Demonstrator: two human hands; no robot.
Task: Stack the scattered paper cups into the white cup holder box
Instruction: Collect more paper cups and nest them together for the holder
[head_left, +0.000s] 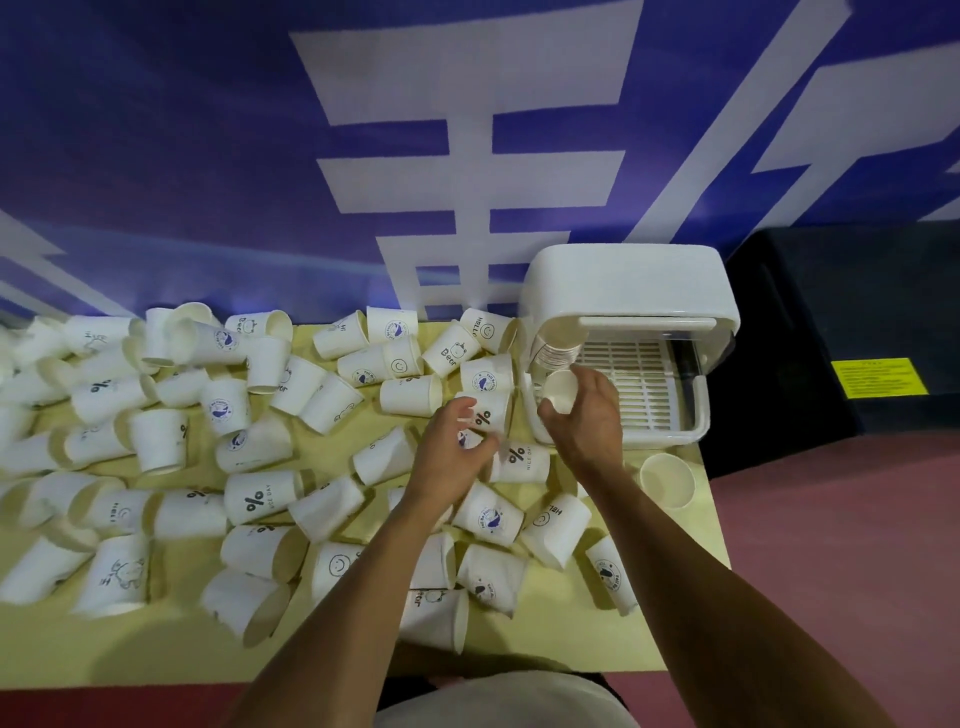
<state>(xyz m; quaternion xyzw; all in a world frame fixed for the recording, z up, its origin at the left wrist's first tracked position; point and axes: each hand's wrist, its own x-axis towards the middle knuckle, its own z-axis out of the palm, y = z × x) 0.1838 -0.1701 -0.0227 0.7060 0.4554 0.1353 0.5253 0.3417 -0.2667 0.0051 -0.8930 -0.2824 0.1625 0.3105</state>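
Observation:
The white cup holder box (631, 291) stands at the table's back right, its front open over a slotted tray (634, 371). A stack of nested cups (556, 351) lies inside at the left. My right hand (587, 415) grips a paper cup (561, 392) at the box's opening, its mouth facing me, just below the stack. My left hand (454, 449) curls its fingers over a small cup (470, 439) lying among the scattered cups, beside a cup with a percent mark (485, 413). Several printed paper cups (260, 499) lie tipped over across the yellow table (156, 644).
One cup (667, 478) stands upright near the table's right edge in front of the box. A blue and white banner (467, 156) hangs behind the table. A black case (852, 322) sits to the right of the box, above a red floor (841, 571).

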